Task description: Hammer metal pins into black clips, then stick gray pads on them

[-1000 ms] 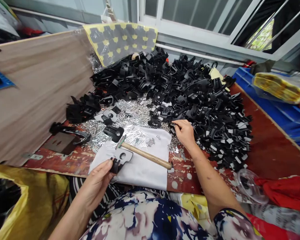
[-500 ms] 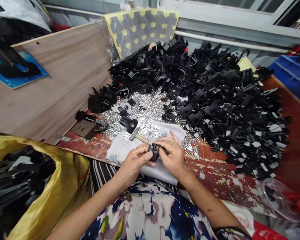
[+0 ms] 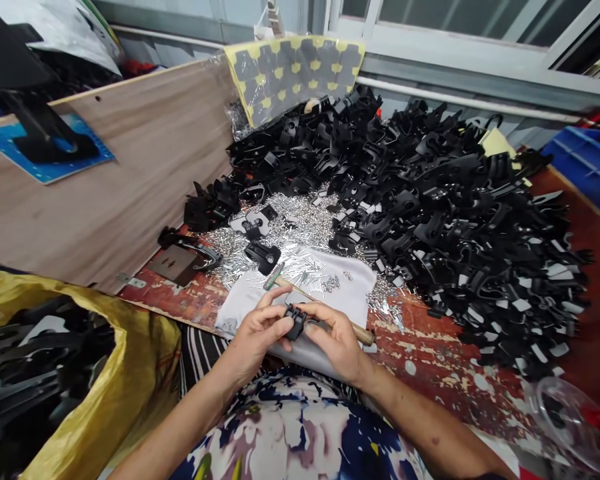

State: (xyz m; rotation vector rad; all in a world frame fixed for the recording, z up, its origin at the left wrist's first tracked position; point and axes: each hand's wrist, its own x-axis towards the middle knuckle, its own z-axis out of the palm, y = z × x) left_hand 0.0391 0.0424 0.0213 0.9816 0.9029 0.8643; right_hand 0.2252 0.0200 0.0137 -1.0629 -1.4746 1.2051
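Observation:
Both hands meet over a grey cloth (image 3: 340, 290) at the table's near edge. My left hand (image 3: 257, 330) and my right hand (image 3: 333, 333) pinch one small black plastic part (image 3: 295, 323) between their fingertips. A wooden-handled hammer (image 3: 279, 280) lies on the cloth just behind the hands, partly hidden by them. Silver pins (image 3: 300, 230) are scattered over the cloth and the table beyond. A big heap of black plastic parts (image 3: 430, 193) fills the back and right of the table.
A wooden board (image 3: 105, 180) walls the left side. A yellow bag (image 3: 105, 373) with black parts sits at lower left. A patterned yellow-and-grey sheet (image 3: 295, 67) leans at the back. A blue crate (image 3: 585, 160) stands far right, and clear plastic (image 3: 555, 407) lies lower right.
One second ago my right hand reached into the black heap while the left held a part. Both hands then came together over the cloth and now hold one black part.

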